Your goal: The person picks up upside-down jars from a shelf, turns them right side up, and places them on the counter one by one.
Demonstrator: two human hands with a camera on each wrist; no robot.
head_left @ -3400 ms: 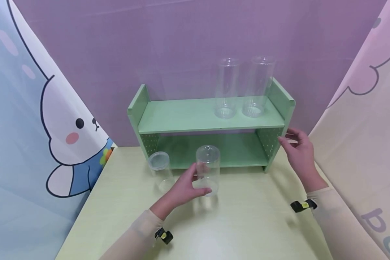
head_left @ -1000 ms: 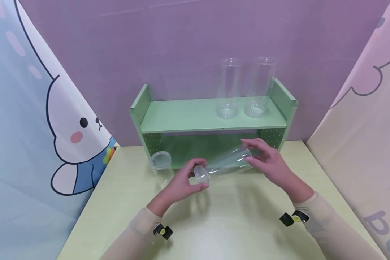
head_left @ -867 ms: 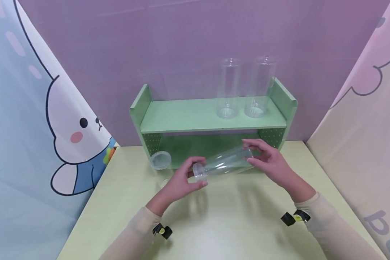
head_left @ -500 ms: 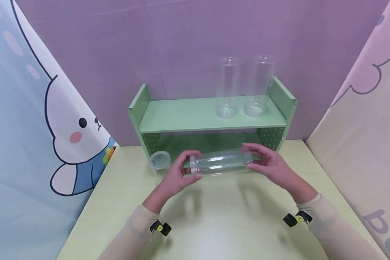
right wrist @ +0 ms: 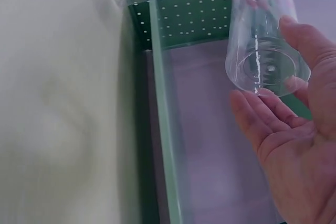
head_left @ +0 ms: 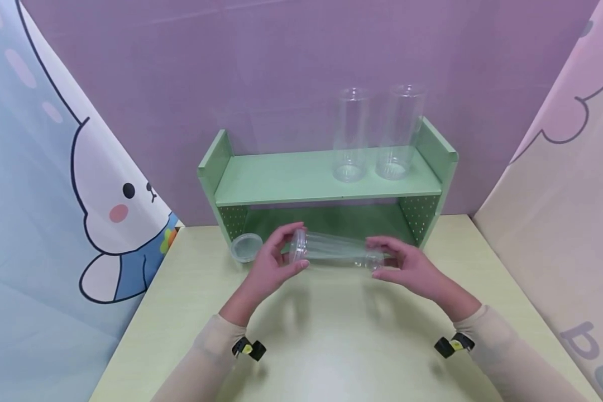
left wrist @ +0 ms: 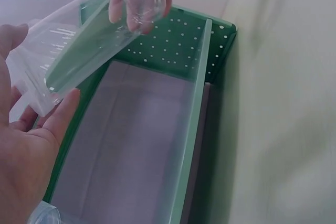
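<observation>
Over a pale table (head_left: 331, 346), a person's left hand (head_left: 268, 265) and right hand (head_left: 407, 269) hold a clear cylinder (head_left: 334, 248) sideways

The clear cylinder is see-through and hangs above the table, just in front of a green shelf (head_left: 281, 176), its right end tipped slightly lower than its left. The left hand grips the rimmed left end, thumb on the near side and fingers curled over the far side. The right hand grips the opposite end in the same way, thumb and fingers clamped around the edge; the right wrist view shows a round, see-through end there.

Near the left hand, partly hidden behind it, a second clear container (head_left: 247, 248) with a cloudy round top sits by the shelf's left front corner. Two tall clear cylinders (head_left: 350, 137) stand upright, side by side and apart, toward the right of the upper shelf board. The shelf's side panels are dotted with small holes.

Both arms wear beige sleeves (head_left: 201, 357), each with a small black device (head_left: 248, 348) at the wrist. Behind hangs a purple cloth (head_left: 281, 72); at the left is a blue panel with a cartoon rabbit (head_left: 120, 223).
</observation>
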